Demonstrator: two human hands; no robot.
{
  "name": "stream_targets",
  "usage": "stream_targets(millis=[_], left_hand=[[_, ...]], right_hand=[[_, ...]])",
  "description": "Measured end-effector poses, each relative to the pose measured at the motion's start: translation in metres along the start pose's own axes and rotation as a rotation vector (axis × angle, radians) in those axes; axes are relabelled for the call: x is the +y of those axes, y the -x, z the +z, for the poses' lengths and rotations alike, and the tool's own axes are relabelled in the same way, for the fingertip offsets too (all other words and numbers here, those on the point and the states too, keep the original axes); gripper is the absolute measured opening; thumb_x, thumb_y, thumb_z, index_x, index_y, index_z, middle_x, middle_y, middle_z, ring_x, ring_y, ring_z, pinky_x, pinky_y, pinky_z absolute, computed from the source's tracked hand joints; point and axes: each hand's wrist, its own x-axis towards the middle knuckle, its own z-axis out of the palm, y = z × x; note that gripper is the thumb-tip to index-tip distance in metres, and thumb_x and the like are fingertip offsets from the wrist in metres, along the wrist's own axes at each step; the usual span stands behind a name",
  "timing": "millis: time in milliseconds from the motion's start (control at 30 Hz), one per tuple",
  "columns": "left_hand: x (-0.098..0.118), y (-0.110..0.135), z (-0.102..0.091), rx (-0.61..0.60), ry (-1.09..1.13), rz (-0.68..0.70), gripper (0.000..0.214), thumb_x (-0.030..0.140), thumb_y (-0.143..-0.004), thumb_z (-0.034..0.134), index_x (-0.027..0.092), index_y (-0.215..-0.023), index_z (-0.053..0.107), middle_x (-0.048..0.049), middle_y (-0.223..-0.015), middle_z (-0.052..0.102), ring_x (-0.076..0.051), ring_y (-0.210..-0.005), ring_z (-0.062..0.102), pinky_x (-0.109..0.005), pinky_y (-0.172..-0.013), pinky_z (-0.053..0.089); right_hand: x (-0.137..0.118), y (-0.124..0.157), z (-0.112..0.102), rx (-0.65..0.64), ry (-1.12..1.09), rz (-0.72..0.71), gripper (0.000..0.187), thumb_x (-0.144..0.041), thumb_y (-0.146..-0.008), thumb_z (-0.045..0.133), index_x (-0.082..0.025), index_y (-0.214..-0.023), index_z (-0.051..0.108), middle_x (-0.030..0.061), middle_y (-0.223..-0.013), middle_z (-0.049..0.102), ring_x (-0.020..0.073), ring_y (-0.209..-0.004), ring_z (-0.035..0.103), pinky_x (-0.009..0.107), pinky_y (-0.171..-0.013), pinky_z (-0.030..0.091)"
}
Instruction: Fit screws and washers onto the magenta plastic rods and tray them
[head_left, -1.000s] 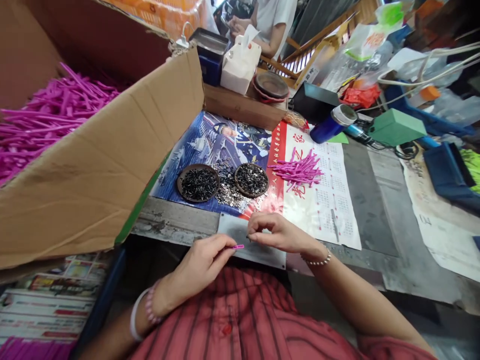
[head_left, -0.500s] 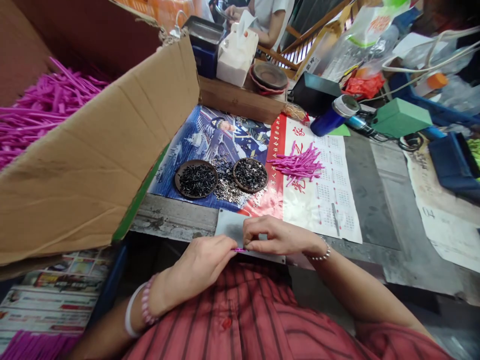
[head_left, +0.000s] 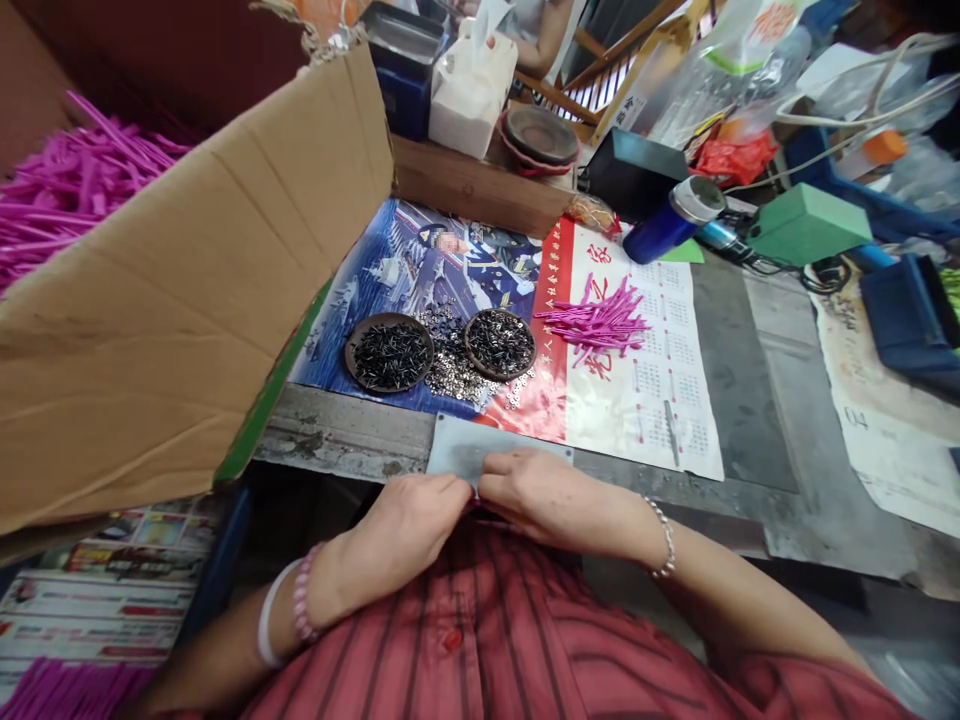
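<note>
My left hand (head_left: pixel 416 520) is closed, its thumb and fingertips pinching a thin magenta plastic stick (head_left: pixel 478 499). Against its tip, my right hand (head_left: pixel 551 497) is closed on the same stick, fingers curled; most of the stick is hidden. Both hands are over the near edge of a grey metal plate (head_left: pixel 457 445). Beyond it, a round dish (head_left: pixel 360 375) holds small black pin-like pieces (head_left: pixel 391 355). A second dish (head_left: pixel 471 362) holds dark and shiny small parts. Loose silver nut-like rings (head_left: pixel 454 378) lie between them. A pile of magenta sticks (head_left: pixel 600 318) rests to the right.
A large cardboard box (head_left: pixel 225 270) with many magenta sticks rises at my left. A printed calendar sheet (head_left: pixel 660 400) covers part of the workbench (head_left: pixel 750 400). Farther back stand a blue flask (head_left: pixel 660 230), a green block-shaped object (head_left: pixel 810 228) and a wooden ledge (head_left: pixel 480 188). Another person's arm shows behind.
My right hand has lowered slightly and turned, closing in against the left fingertips. Less of the magenta stick shows between the hands. The view has shifted slightly.
</note>
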Motion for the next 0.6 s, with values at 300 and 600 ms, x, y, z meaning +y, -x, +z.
stream_targets(millis=[300,600], left_hand=[[0.0,-0.001,-0.004,0.063,0.145,-0.047,0.022,0.017,-0.104,0.045,0.016,-0.097,0.065,-0.0058,-0.085,0.071,-0.021,-0.076,0.07,-0.03,-0.067,0.049],[0.008,-0.006,0.002,0.169,0.112,0.005,0.025,0.011,-0.101,0.044,0.014,-0.12,0.06,-0.0084,-0.095,0.074,-0.023,-0.082,0.073,-0.032,-0.072,0.057]], right_hand=[[0.008,0.011,0.006,0.19,-0.306,-0.005,0.016,-0.024,-0.104,0.051,-0.017,-0.104,0.065,0.0071,-0.098,0.066,0.0192,-0.085,0.062,0.03,-0.075,0.05],[0.013,0.017,0.026,0.379,-0.584,0.092,0.014,-0.028,-0.099,0.061,-0.017,-0.091,0.067,0.0025,-0.084,0.068,0.0154,-0.076,0.061,0.028,-0.071,0.049]])
